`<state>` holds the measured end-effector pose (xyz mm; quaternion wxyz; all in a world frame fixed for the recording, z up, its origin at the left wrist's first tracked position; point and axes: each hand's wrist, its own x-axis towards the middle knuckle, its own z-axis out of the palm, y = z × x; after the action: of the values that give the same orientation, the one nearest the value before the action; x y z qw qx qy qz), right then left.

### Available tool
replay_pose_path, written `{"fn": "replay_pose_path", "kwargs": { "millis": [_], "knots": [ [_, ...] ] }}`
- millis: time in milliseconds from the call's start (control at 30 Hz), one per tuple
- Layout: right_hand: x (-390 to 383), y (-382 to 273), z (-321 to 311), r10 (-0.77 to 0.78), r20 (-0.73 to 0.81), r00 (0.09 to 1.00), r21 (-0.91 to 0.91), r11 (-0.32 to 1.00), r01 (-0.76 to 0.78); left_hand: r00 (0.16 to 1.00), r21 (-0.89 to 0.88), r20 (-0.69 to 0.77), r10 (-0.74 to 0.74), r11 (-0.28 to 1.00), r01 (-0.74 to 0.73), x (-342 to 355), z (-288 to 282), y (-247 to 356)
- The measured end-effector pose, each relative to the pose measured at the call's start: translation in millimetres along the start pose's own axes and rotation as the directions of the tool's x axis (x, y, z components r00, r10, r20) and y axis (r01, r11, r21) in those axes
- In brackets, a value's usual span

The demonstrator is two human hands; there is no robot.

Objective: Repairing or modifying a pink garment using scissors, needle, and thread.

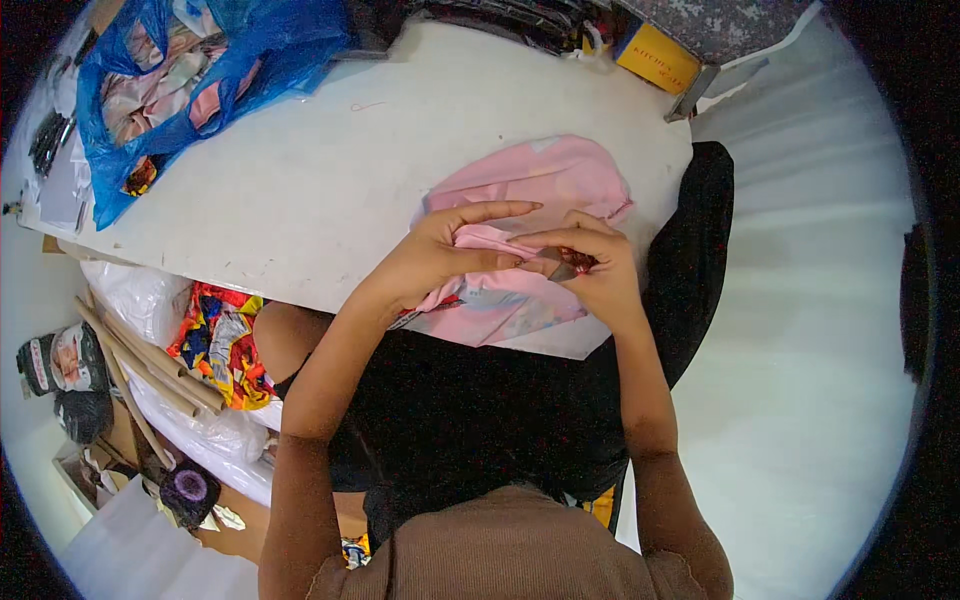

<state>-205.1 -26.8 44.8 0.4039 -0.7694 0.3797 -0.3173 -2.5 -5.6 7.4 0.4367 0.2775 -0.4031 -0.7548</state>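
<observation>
A soft pink cloth [530,185] with pale printed patches lies bunched near the front right edge of the white table. My left hand [440,250] grips a fold of it between thumb and fingers, the index finger stretched along the top. Close beside it, my right hand [600,265] is closed, its fingertips meeting the same fold. Tucked in the right palm is a small dark-red item [578,260] with a greyish, blade-like part; its kind is too covered to tell. A thin red-and-dark strip shows under the cloth by my left wrist.
At the far left of the white table [300,200] sits a blue plastic bag [240,95] of pink satiny fabric. A yellow box [657,60] stands at the back right. Cardboard tubes [150,360], plastic-wrapped bundles and colourful cloth [225,345] lie below the table's left side.
</observation>
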Motion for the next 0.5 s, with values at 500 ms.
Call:
{"fn": "replay_pose_path", "kwargs": {
  "millis": [500],
  "knots": [
    [-4.8,15.9,9.5,0.031,-0.33,0.943,0.041,0.999,-0.019,0.999,-0.053,-0.031,-0.009,0.999,0.008,-0.6,5.4,1.9]
  ]
}}
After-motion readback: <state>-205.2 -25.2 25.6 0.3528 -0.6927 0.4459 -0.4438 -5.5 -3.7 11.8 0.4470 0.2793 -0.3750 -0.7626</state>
